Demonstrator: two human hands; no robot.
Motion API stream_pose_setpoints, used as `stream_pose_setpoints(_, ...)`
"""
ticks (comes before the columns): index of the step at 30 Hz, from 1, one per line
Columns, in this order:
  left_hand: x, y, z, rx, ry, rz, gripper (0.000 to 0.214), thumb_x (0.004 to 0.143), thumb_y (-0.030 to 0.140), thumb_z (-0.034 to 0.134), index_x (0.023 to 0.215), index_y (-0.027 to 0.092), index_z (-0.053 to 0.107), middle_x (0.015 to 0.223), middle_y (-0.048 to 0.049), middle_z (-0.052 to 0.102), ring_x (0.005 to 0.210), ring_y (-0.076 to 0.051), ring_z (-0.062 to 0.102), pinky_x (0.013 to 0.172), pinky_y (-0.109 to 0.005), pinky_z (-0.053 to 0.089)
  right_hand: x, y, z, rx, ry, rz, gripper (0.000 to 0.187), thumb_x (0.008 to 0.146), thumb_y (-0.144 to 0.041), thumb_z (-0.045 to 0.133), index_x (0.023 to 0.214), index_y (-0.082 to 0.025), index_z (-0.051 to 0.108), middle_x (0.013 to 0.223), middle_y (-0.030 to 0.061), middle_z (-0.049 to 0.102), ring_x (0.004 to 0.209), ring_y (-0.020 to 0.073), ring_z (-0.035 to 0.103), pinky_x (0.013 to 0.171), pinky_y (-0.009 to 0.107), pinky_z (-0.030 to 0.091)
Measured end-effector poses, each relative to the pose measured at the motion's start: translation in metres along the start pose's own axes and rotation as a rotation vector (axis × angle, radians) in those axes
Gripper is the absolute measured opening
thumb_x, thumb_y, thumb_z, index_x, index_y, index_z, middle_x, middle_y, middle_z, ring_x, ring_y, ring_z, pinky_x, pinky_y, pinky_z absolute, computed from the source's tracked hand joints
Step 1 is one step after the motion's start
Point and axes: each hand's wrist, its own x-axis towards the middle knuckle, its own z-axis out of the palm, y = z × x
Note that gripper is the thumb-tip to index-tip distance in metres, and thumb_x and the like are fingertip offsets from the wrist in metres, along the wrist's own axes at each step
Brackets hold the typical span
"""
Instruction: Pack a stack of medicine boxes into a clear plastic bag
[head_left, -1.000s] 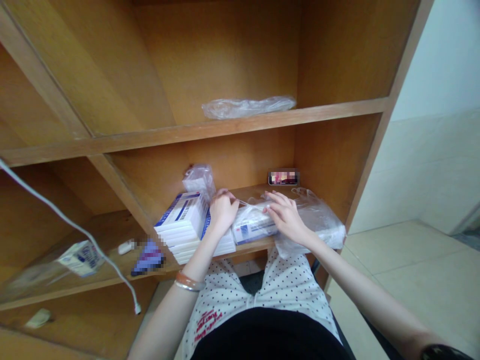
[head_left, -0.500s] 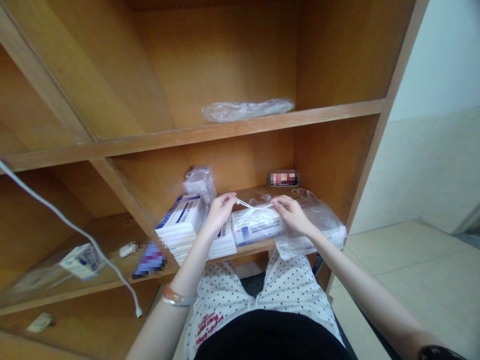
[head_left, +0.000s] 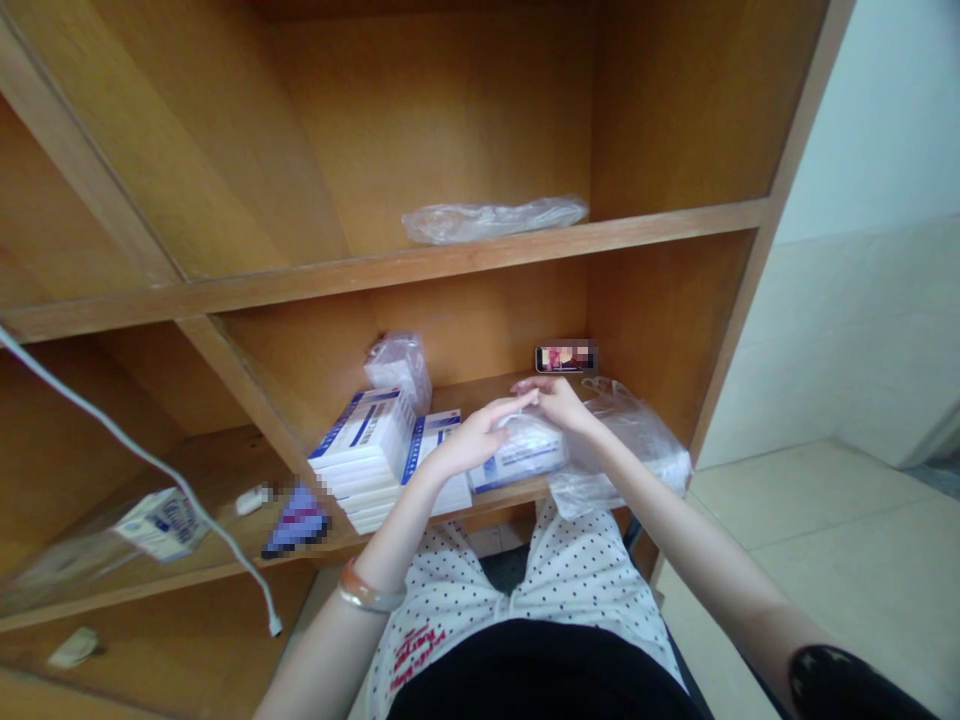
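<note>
My left hand [head_left: 474, 440] and my right hand [head_left: 553, 400] meet over a white box wrapped in clear plastic [head_left: 521, 458] on the lower shelf [head_left: 517, 490]. The fingertips of both hands pinch together at the top of the wrap, holding a thin plastic tie or bag end. To the left stands a stack of white and blue boxes [head_left: 367, 445], with another such box [head_left: 435, 440] just under my left wrist. A crumpled clear bag [head_left: 630, 440] lies to the right of the wrapped box.
A phone [head_left: 566, 357] leans at the back of the shelf. A small clear bag [head_left: 400, 365] stands behind the boxes. Another plastic bag [head_left: 491, 217] lies on the upper shelf. A white cable [head_left: 142, 455] hangs at the left, above a small carton [head_left: 161, 520].
My hands, which were pulling the plastic ends apart over the wrapped box, have come together at its top. My left hand has moved to the right, toward my right hand.
</note>
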Motion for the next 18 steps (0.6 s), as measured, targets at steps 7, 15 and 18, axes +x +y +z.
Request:
stream_pose_setpoints(7, 0.001, -0.021, 0.011, 0.21, 0.158, -0.015, 0.078, 0.08, 0.009, 0.044, 0.15, 0.028, 0.014, 0.137, -0.0075, 0.05, 0.111, -0.019, 0.055, 0.1, -0.035, 0.041, -0.008, 0.004, -0.004, 0.212, 0.017, 0.127, 0.015, 0.073, -0.026, 0.061, 0.079, -0.015, 0.068, 0.086, 0.0069, 0.069, 0.082, 0.0163, 0.062, 0.085, 0.03, 0.043)
stream_pose_setpoints(15, 0.014, -0.023, 0.006, 0.227, 0.221, -0.133, 0.075, 0.079, 0.017, 0.053, 0.148, 0.025, 0.023, 0.082, 0.0021, 0.061, 0.07, -0.012, 0.055, 0.07, -0.024, 0.044, -0.022, 0.003, -0.011, 0.134, 0.027, 0.28, 0.021, 0.069, -0.028, 0.066, 0.084, -0.013, 0.068, 0.086, 0.006, 0.068, 0.076, 0.0153, 0.059, 0.071, 0.026, 0.042)
stream_pose_setpoints(18, 0.022, -0.023, 0.006, 0.198, 0.239, -0.141, 0.074, 0.079, 0.016, 0.055, 0.147, 0.022, 0.026, 0.08, 0.0016, 0.06, 0.072, -0.012, 0.055, 0.071, -0.024, 0.044, -0.023, 0.0, -0.01, 0.075, 0.026, 0.295, 0.021, 0.07, -0.029, 0.064, 0.084, -0.014, 0.068, 0.081, 0.005, 0.066, 0.071, 0.0148, 0.056, 0.064, 0.026, 0.04)
